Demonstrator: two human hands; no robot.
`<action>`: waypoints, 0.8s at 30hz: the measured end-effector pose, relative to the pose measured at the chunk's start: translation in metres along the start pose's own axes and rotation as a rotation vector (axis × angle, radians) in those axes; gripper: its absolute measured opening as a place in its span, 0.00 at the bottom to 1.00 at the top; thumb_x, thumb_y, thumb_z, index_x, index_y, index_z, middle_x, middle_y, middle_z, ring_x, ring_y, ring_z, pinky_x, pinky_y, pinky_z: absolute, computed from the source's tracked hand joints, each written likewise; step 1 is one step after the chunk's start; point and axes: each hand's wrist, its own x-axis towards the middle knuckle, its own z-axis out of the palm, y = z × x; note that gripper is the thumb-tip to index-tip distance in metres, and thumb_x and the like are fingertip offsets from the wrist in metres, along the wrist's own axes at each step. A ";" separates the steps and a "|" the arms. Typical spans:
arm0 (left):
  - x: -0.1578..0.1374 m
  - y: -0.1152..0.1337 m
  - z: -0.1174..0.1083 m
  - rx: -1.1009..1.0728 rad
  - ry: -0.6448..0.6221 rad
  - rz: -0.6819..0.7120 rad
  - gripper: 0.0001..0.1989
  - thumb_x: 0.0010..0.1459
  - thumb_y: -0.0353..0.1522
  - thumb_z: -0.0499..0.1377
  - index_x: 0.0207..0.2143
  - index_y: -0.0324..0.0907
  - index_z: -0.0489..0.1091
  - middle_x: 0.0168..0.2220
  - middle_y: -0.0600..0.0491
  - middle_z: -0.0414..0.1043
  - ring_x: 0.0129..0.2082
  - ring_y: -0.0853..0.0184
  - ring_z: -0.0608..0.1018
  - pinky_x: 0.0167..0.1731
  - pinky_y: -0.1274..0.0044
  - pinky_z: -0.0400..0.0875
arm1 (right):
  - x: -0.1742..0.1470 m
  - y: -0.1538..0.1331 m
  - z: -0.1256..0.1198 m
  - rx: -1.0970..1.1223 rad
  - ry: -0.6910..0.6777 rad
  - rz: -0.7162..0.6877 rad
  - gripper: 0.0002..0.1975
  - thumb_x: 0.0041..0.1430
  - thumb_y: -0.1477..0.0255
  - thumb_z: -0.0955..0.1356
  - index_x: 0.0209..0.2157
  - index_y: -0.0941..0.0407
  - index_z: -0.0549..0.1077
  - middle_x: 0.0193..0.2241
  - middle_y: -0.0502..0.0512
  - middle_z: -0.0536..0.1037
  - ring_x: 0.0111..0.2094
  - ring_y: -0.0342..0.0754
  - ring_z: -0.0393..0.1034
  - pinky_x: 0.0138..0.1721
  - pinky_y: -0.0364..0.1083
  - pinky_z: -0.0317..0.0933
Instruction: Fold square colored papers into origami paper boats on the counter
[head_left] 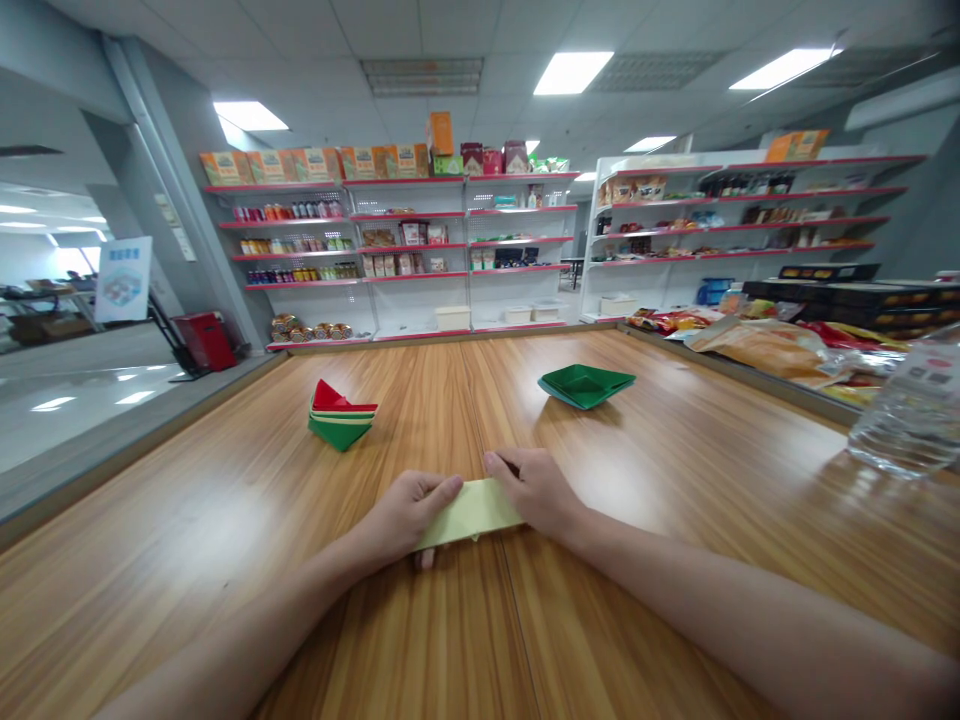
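Observation:
Between my two hands is a pale yellow folded paper (474, 510), raised a little above the wooden table. My left hand (412, 510) grips its left end, thumb on top and fingertips showing underneath. At the right end, my right hand (536, 490) is closed on the same paper, with its thumb and fingers at the upper corner. Farther off to the left stands a nested stack of folded paper shapes (342, 418) in red, pale yellow and green. Beyond my right hand lie green paper sheets (586, 385), dished and stacked with a bluish layer beneath.
The wooden table (225, 600) has a raised edge. A clear plastic bottle (911, 410) stands at the right, near packaged snacks (772, 350) and black trays (862, 295). Stocked shelves (412, 245) line the back. A red box (206, 340) and a sign board (122, 280) are at left.

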 end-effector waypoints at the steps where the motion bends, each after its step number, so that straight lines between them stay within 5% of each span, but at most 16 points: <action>1: 0.000 -0.001 -0.001 -0.007 -0.002 0.006 0.26 0.59 0.51 0.49 0.24 0.38 0.66 0.12 0.58 0.62 0.09 0.73 0.67 0.07 0.86 0.53 | 0.002 0.003 -0.001 0.014 0.050 0.038 0.17 0.62 0.65 0.60 0.22 0.57 0.66 0.19 0.48 0.67 0.21 0.42 0.61 0.24 0.42 0.50; 5: 0.001 0.001 -0.002 -0.077 0.057 0.014 0.22 0.59 0.50 0.51 0.27 0.40 0.64 0.09 0.59 0.61 0.08 0.73 0.65 0.07 0.85 0.56 | 0.018 0.028 -0.015 -0.012 0.291 0.137 0.09 0.58 0.69 0.62 0.36 0.57 0.71 0.35 0.55 0.74 0.29 0.45 0.69 0.32 0.43 0.61; 10: 0.002 0.004 -0.010 -0.333 0.100 -0.041 0.24 0.60 0.50 0.48 0.32 0.38 0.67 0.12 0.55 0.67 0.09 0.71 0.68 0.08 0.84 0.59 | 0.041 0.081 -0.059 -0.322 0.509 0.123 0.22 0.53 0.76 0.62 0.51 0.59 0.65 0.53 0.63 0.66 0.51 0.55 0.62 0.53 0.52 0.55; 13: 0.003 0.003 -0.019 -0.505 0.079 -0.086 0.27 0.60 0.52 0.45 0.30 0.37 0.66 0.13 0.53 0.66 0.11 0.69 0.69 0.10 0.82 0.63 | 0.045 0.109 -0.076 -0.611 0.437 0.156 0.30 0.54 0.73 0.63 0.59 0.62 0.56 0.59 0.66 0.60 0.58 0.59 0.54 0.57 0.55 0.49; 17: 0.002 0.002 -0.028 -0.700 -0.019 -0.055 0.26 0.61 0.50 0.45 0.40 0.37 0.66 0.25 0.50 0.72 0.18 0.67 0.75 0.14 0.81 0.68 | 0.043 0.123 -0.075 -0.706 0.218 0.370 0.36 0.56 0.66 0.64 0.62 0.64 0.48 0.52 0.71 0.67 0.53 0.63 0.60 0.50 0.57 0.54; 20: 0.001 0.003 -0.030 -0.735 -0.019 -0.066 0.21 0.62 0.47 0.48 0.44 0.39 0.63 0.36 0.47 0.72 0.22 0.66 0.78 0.17 0.80 0.70 | 0.042 0.119 -0.070 -0.758 0.150 0.442 0.40 0.56 0.61 0.64 0.64 0.62 0.44 0.48 0.71 0.71 0.51 0.66 0.62 0.47 0.59 0.54; 24: 0.003 0.005 -0.022 -0.632 0.098 -0.129 0.19 0.61 0.43 0.53 0.49 0.41 0.59 0.32 0.51 0.70 0.21 0.66 0.78 0.18 0.80 0.71 | 0.042 0.111 -0.070 -0.800 0.150 0.451 0.43 0.57 0.59 0.63 0.64 0.61 0.37 0.45 0.70 0.72 0.48 0.67 0.63 0.46 0.62 0.52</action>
